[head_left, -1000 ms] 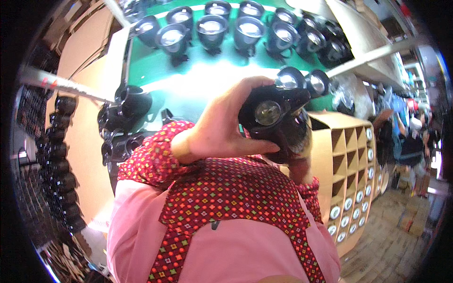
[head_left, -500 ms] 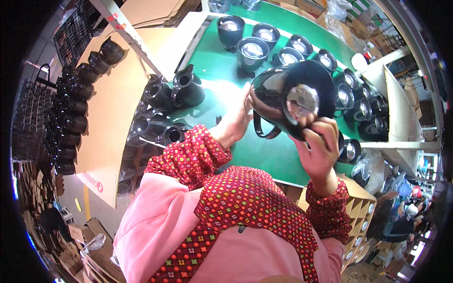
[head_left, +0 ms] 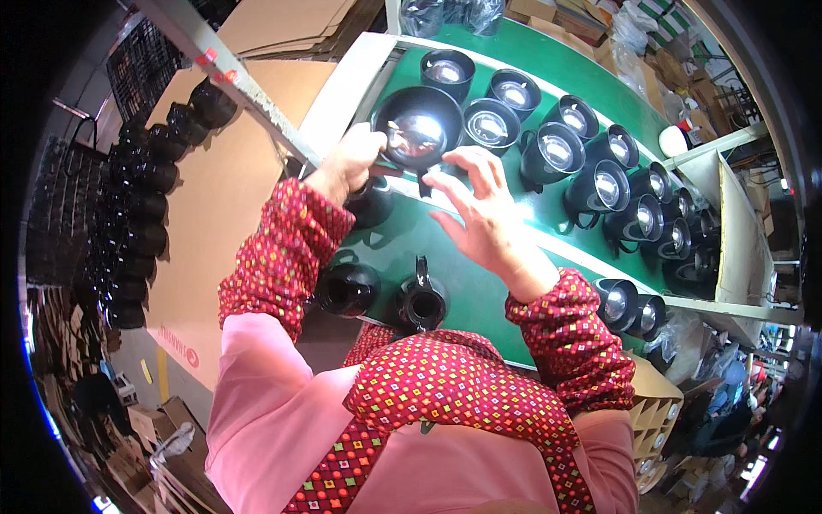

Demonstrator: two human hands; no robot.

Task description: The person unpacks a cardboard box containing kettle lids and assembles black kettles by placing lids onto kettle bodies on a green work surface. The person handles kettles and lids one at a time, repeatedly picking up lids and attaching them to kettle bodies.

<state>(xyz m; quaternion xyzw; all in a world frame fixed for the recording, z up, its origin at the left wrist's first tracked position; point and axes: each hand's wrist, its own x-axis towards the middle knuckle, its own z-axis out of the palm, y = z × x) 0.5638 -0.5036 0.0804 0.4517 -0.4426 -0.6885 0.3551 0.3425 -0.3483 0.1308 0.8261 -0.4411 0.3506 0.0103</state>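
Note:
A glossy black jug (head_left: 417,127) with a shiny silvery inside is at the far left of the green work surface (head_left: 505,313), its wide mouth toward me. My left hand (head_left: 356,159) is closed on its left side. Just right of it, my right hand (head_left: 490,212) is open, thumb and fingers apart, fingertips close to the jug's lower edge; whether they touch it I cannot tell. Nearer me stand two black jugs with small dark openings, one at the left (head_left: 347,289) and one with its handle upward (head_left: 422,303).
Rows of black jugs (head_left: 561,150) with silvery insides stand beyond and to the right. More black jugs line a brown cardboard sheet (head_left: 235,171) at the left. A metal post (head_left: 227,81) rises at left. A cardboard divider box (head_left: 655,403) is at lower right.
The held jug has moved left and farther from me, to the row's end. My right hand has come off it and spread its fingers; my left hand is now closed on its side.

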